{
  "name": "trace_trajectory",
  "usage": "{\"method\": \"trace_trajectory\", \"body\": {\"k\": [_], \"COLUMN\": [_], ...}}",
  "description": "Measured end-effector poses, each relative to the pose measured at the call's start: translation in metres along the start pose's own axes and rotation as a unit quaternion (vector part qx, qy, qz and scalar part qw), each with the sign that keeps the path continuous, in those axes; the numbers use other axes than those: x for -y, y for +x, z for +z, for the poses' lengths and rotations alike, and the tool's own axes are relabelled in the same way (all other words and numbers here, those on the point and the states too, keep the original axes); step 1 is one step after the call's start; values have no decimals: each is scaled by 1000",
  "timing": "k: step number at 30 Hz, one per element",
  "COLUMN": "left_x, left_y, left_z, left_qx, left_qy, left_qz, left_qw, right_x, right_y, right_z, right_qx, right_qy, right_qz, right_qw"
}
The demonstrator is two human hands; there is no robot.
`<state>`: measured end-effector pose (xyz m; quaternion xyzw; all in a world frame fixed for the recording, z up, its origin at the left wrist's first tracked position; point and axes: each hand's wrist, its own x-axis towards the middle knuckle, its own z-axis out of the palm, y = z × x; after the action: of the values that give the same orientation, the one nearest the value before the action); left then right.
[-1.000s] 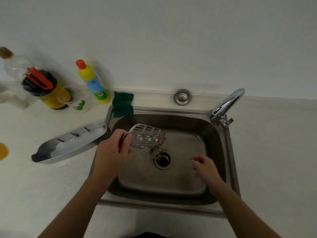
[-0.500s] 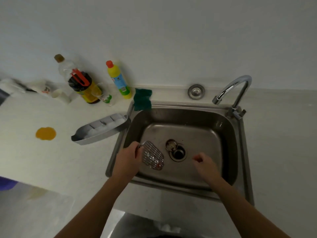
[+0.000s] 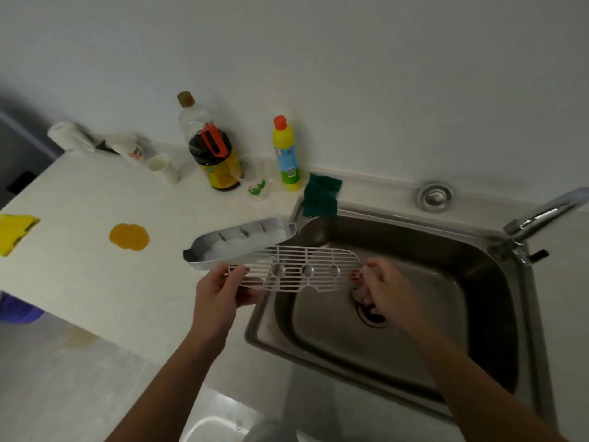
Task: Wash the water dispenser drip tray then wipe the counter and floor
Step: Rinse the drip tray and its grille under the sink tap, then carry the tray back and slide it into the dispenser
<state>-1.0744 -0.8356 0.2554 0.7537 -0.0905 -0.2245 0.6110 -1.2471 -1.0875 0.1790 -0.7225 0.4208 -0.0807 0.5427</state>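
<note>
The white slotted drip tray grate [image 3: 296,269] is held level over the left rim of the steel sink [image 3: 497,314]. My left hand [image 3: 220,291] grips its left end and my right hand [image 3: 385,288] pinches its right end, by a small red piece. The grey drip tray base [image 3: 239,247] lies on the white counter [image 3: 95,282] just behind the grate, its right end at the sink's corner. An orange spill [image 3: 129,237] stains the counter to the left.
A green scouring sponge [image 3: 321,195] lies on the sink's back left corner. A yellow detergent bottle [image 3: 287,154], a dark bottle, a clear bottle and cups stand along the wall. A yellow cloth [image 3: 12,232] lies at the counter's left edge. The tap [image 3: 541,215] is on the right.
The grate came up out of the sink and turned level, and my right hand took hold of its right end. The view swung to the left.
</note>
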Motion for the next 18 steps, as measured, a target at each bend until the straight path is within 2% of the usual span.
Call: {"method": "trace_trajectory", "body": {"k": [5,9,11,14,18], "left_x": [17,34,43,60,78], "left_y": [57,107,131,159,181], "left_z": [-78,-123,-140,-159,-170], "left_qx": [-15,-35,-19,28,16], "left_qy": [-82,-116,-64,82,170], "left_qz": [-52,-68,-53,-14,27], "left_qw": [995,990,996,996,985], "right_x": [71,115,128,134,125], "right_y": [34,74,92,114,126], "right_z": [57,104,125,149,162], "right_qx": [4,16,18,27,36], "right_qy": [-106,-76,-81,-106,-137], "right_qz": [-53,-68,-81,-78,-77], "right_qw": [993,995,993,991,987]}}
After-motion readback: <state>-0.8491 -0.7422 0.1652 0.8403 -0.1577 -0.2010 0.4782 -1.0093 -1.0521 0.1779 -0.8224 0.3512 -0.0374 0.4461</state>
